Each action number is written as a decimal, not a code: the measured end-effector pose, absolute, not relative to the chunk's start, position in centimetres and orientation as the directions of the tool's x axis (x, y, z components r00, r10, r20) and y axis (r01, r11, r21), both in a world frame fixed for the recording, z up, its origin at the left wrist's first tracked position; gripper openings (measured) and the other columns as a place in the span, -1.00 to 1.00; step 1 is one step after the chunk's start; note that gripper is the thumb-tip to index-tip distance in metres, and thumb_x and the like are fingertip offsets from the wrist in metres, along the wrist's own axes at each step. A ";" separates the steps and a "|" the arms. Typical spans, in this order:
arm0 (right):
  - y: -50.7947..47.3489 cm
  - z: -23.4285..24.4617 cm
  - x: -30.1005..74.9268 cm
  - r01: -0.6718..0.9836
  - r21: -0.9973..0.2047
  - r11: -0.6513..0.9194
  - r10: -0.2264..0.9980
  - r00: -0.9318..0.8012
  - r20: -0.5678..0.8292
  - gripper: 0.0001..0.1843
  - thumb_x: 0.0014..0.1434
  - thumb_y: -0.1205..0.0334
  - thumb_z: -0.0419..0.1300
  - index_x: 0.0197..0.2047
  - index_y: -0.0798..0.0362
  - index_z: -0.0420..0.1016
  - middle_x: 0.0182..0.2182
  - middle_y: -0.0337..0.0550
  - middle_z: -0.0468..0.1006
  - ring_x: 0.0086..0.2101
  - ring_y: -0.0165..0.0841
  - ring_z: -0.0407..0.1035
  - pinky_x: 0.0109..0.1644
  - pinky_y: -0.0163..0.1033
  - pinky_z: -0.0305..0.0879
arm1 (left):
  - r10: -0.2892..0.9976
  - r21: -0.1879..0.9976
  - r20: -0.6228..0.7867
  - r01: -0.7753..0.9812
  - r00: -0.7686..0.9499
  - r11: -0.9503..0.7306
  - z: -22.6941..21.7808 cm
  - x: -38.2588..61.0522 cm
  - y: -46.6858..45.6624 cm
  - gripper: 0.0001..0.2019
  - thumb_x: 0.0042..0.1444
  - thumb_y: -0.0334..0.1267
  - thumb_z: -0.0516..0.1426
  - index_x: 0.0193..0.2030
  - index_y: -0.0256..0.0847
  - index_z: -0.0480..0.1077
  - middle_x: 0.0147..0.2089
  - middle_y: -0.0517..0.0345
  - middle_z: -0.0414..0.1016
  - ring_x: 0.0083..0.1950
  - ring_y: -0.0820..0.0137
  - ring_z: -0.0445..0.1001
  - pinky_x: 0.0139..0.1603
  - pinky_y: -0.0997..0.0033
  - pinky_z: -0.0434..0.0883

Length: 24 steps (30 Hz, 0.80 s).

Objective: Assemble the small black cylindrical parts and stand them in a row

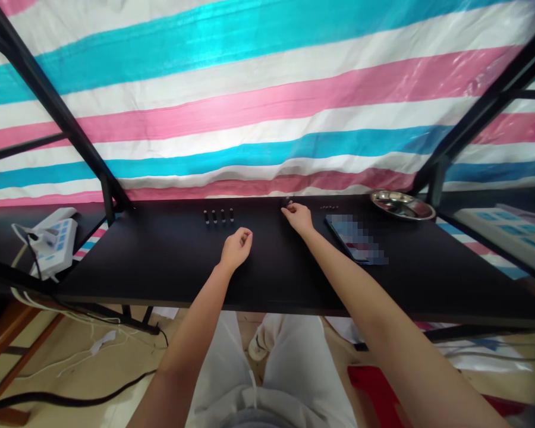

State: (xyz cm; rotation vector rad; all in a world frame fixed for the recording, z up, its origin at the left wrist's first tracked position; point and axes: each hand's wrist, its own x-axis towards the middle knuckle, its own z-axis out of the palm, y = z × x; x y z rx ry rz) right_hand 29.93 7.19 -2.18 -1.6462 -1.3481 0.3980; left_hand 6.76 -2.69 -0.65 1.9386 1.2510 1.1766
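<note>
A big sheet (258, 71) fills the top of the frame with wide stripes of bright blue, white and pink. The poles (49, 98) at upper left and upper right are black. The table (151, 255) across the middle is plain black. Left of the middle, four little sticks (214, 217) are dark with pale bits. Right of the middle, the phone (352, 238) is dark blue and grey, blurred into squares. The dish (401, 205) near it is shiny silver. At far left, a white power strip (62, 244) has blue patches. At the bottom, the pants (303, 356) are very light grey, the floor (134, 353) is tan, and something (374, 392) at lower right is red.
</note>
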 end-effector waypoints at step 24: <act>8.6 -2.0 29.5 0.715 -0.697 -0.050 0.922 0.302 0.244 -0.82 0.01 0.20 0.17 -0.37 0.15 0.49 -0.39 -0.04 0.54 -0.36 -0.32 0.40 -0.19 -0.25 0.27 | 0.918 0.752 0.344 0.528 0.197 -0.395 -0.3 6.7 -2.8 -0.85 0.13 -0.23 -0.02 -0.30 -0.20 0.33 -0.57 0.30 0.27 -0.57 0.57 0.23 -0.46 0.56 0.20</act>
